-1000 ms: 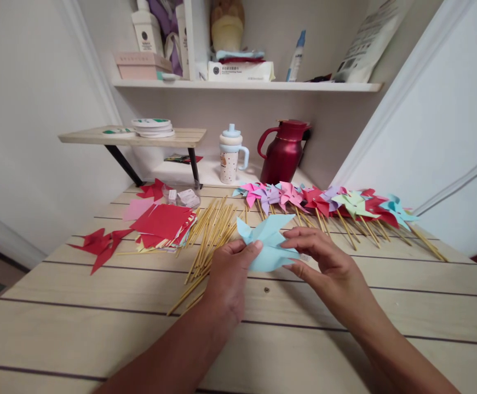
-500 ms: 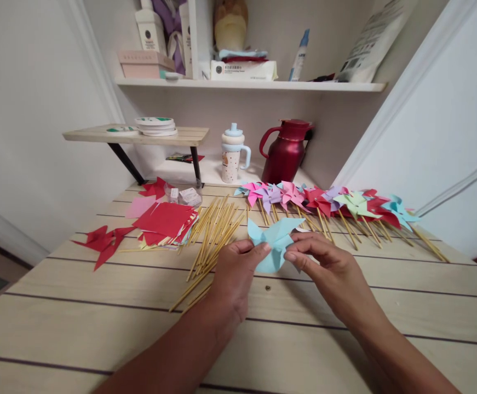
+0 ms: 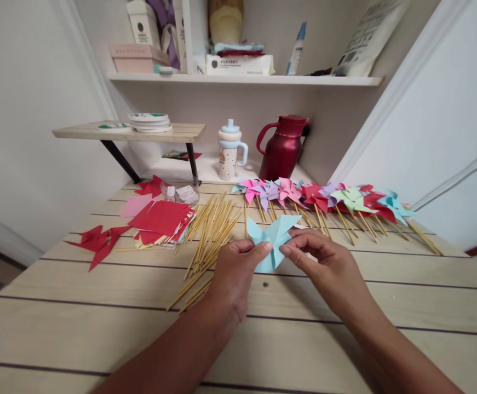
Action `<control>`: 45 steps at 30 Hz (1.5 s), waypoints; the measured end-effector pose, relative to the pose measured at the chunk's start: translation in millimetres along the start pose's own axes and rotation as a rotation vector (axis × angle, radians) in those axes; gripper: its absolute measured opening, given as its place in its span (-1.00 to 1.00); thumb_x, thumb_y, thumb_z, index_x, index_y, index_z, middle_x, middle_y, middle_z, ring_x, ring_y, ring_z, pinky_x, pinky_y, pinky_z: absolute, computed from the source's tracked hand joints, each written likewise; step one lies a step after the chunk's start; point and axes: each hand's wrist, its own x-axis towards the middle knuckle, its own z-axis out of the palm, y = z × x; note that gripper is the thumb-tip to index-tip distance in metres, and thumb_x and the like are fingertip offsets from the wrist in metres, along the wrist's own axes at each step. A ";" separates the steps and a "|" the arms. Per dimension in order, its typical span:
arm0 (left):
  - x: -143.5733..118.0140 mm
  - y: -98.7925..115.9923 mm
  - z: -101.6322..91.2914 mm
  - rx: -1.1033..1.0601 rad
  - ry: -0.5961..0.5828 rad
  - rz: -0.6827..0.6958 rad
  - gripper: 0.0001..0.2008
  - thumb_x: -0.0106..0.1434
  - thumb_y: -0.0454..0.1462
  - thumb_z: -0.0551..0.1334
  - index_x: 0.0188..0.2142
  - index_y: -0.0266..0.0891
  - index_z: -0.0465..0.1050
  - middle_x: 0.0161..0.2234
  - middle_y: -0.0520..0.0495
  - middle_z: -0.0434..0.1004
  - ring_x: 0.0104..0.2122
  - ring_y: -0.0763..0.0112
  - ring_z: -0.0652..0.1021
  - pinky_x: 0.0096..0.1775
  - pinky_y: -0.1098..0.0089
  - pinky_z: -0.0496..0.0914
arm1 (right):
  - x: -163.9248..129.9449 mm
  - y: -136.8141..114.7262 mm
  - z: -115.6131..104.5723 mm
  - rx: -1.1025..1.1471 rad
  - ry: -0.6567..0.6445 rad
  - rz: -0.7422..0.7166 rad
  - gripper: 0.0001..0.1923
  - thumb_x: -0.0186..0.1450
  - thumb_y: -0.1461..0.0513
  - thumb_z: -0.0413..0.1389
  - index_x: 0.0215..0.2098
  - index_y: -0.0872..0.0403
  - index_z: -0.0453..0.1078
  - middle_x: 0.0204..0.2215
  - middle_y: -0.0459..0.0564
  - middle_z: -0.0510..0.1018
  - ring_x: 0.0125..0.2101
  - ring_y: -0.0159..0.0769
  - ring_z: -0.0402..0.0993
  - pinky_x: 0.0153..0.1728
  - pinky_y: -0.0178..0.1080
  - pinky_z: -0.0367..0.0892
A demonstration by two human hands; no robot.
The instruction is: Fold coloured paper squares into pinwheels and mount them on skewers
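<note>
A light blue paper pinwheel (image 3: 277, 232) is held up above the wooden table (image 3: 304, 350), its blades partly folded. My left hand (image 3: 238, 268) pinches it from the left, the thumb pressed near its middle. On the other side my right hand (image 3: 324, 260) grips its right edge between thumb and fingers. Just left of my left hand lies a loose bunch of thin wooden sticks (image 3: 209, 235). Farther left is a stack of red paper squares (image 3: 160, 220), with a red paper pinwheel (image 3: 101, 242) beside it. My fingers hide part of the blue paper.
Finished pinwheels on sticks (image 3: 314, 198) lie in a row at the back right. Behind them stand a red thermos jug (image 3: 283, 150) and a cup with a handle (image 3: 228, 156). A small raised shelf (image 3: 180, 131) carries tape rolls. A clear box (image 3: 187, 192) holds small white pieces.
My right thumb and fingers have shifted slightly left, bringing the right side of the blue paper closer to its middle. The view has moved slightly.
</note>
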 end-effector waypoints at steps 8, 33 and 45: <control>0.3 0.1 1.2 0.026 0.015 -0.004 -0.77 0.04 -0.21 0.42 -0.32 -0.32 0.64 -0.35 -0.15 0.66 -0.38 0.36 0.55 -0.20 0.34 0.37 | -1.8 -0.3 -0.5 -0.033 0.009 -0.027 -0.85 0.22 0.17 0.24 -0.49 -0.01 0.46 -0.29 -0.02 0.54 -0.13 -0.16 0.44 -0.01 -0.08 0.26; 6.2 4.5 1.6 0.332 0.218 0.132 -0.89 0.01 -0.24 0.36 -0.51 -0.25 0.61 -0.56 0.01 0.51 -0.53 0.41 0.44 -0.44 0.44 0.25 | -5.5 -12.2 -7.4 0.097 0.072 0.176 -0.63 0.31 -0.07 0.11 -0.35 0.03 0.53 -0.65 -0.17 0.26 -0.62 -0.40 0.12 -0.60 -0.29 0.07; 7.9 -2.5 4.6 0.715 0.201 0.465 -0.80 0.06 -0.31 0.29 -0.67 -0.20 0.45 -0.58 0.03 0.35 -0.52 0.42 0.38 -0.43 0.41 0.20 | -0.1 -13.2 -1.1 0.355 -0.170 0.373 -0.63 0.14 -0.05 0.27 -0.47 0.08 0.42 -0.65 -0.22 0.27 -0.67 -0.50 0.09 -0.64 -0.35 0.00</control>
